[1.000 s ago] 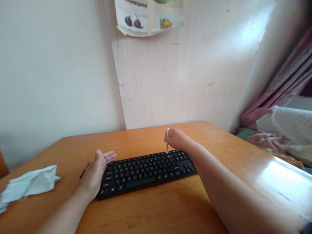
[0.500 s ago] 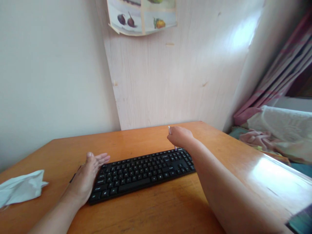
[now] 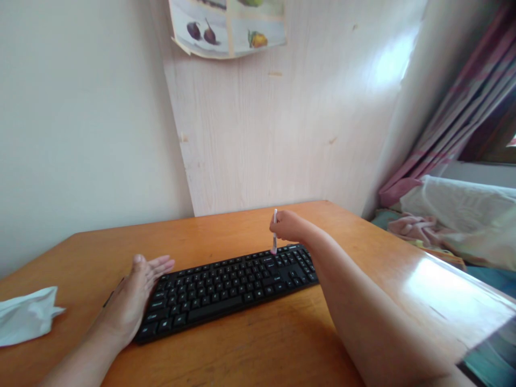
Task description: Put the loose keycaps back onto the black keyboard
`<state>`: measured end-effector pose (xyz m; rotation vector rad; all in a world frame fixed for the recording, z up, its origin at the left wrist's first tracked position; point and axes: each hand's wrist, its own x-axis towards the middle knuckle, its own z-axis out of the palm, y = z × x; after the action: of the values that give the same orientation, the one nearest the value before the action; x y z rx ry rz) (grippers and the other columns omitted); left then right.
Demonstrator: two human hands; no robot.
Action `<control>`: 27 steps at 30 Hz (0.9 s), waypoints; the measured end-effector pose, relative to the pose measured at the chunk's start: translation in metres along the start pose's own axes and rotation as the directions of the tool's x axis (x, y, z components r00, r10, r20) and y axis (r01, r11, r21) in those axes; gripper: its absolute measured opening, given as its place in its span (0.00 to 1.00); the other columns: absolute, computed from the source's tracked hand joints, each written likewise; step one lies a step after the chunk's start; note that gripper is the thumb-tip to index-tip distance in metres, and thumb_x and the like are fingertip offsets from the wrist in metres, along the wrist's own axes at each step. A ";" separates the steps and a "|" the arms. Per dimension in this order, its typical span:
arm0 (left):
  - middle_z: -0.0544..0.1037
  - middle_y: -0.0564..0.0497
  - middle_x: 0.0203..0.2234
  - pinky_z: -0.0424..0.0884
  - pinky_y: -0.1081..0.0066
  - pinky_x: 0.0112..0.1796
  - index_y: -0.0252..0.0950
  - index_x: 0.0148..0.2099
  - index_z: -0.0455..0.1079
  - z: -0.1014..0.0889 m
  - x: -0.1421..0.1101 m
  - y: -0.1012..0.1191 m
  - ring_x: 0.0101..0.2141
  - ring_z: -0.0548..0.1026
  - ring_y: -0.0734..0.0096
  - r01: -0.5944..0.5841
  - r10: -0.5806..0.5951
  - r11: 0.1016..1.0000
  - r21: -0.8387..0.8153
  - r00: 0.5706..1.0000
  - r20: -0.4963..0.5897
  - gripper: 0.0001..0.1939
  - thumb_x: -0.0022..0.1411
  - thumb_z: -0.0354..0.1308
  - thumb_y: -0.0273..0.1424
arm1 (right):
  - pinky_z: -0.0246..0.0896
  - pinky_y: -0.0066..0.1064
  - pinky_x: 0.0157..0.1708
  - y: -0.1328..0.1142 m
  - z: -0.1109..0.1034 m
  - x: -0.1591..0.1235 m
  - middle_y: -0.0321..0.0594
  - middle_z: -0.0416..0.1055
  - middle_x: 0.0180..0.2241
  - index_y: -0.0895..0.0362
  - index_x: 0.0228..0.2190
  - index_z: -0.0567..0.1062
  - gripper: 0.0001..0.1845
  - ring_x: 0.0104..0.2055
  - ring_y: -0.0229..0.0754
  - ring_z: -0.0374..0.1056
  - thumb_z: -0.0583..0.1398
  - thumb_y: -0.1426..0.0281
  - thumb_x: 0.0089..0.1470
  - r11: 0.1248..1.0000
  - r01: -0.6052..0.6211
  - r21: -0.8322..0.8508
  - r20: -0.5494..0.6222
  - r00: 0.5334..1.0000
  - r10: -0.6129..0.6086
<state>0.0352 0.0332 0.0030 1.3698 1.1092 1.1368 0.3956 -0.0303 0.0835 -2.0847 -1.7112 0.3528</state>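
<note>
A black keyboard [image 3: 229,293] lies at a slant on the wooden table. My left hand [image 3: 133,298] rests along its left end, fingers stretched out and thumb up, holding nothing. Over the keyboard's far edge, right of its middle, my right hand [image 3: 292,226] is closed around a small brush [image 3: 274,243] with a white handle. The brush stands nearly upright, and its pinkish tip touches the top row of keys or sits just over it. My right forearm covers the keyboard's right end.
A crumpled white tissue [image 3: 28,317] lies on the table [image 3: 250,349] at the left. Partly hidden behind my left hand is a thin dark object [image 3: 113,293]. Past the table's right edge are heaped cloths [image 3: 463,215] and a pink curtain [image 3: 439,123]. A wall stands behind the table.
My right hand has moved a little left along the keyboard's far edge, and more of the brush now shows. My left hand stays at the keyboard's end. The view has shifted slightly right.
</note>
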 end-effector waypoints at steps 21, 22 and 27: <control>0.73 0.37 0.53 0.52 0.62 0.63 0.27 0.55 0.65 -0.001 -0.002 0.005 0.58 0.67 0.63 0.013 -0.014 0.999 0.040 0.999 0.032 0.40 0.63 0.35 0.57 | 0.56 0.26 0.25 0.028 -0.014 0.007 0.48 0.75 0.31 0.62 0.32 0.76 0.13 0.29 0.39 0.69 0.52 0.71 0.53 0.970 -0.170 -0.173 -0.080 0.984 0.158; 0.73 0.37 0.54 0.51 0.62 0.63 0.27 0.55 0.65 -0.001 -0.002 0.006 0.58 0.66 0.64 0.018 -0.020 0.999 0.034 0.999 0.034 0.40 0.63 0.35 0.58 | 0.57 0.27 0.26 0.031 -0.015 0.008 0.48 0.76 0.31 0.62 0.32 0.77 0.13 0.29 0.39 0.69 0.53 0.71 0.53 0.968 -0.184 -0.173 -0.080 0.982 0.173; 0.73 0.38 0.54 0.49 0.64 0.63 0.29 0.55 0.65 -0.001 -0.001 0.006 0.58 0.66 0.65 0.044 -0.045 0.999 0.023 0.999 0.025 0.40 0.62 0.35 0.59 | 0.61 0.30 0.32 0.049 -0.023 0.008 0.53 0.76 0.37 0.62 0.39 0.77 0.15 0.37 0.46 0.72 0.55 0.71 0.52 0.933 -0.291 -0.213 -0.119 0.955 0.271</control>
<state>0.0345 0.0315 0.0093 1.3668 1.1325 1.0751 0.4502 -0.0334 0.0817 -2.4823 -1.4612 0.1486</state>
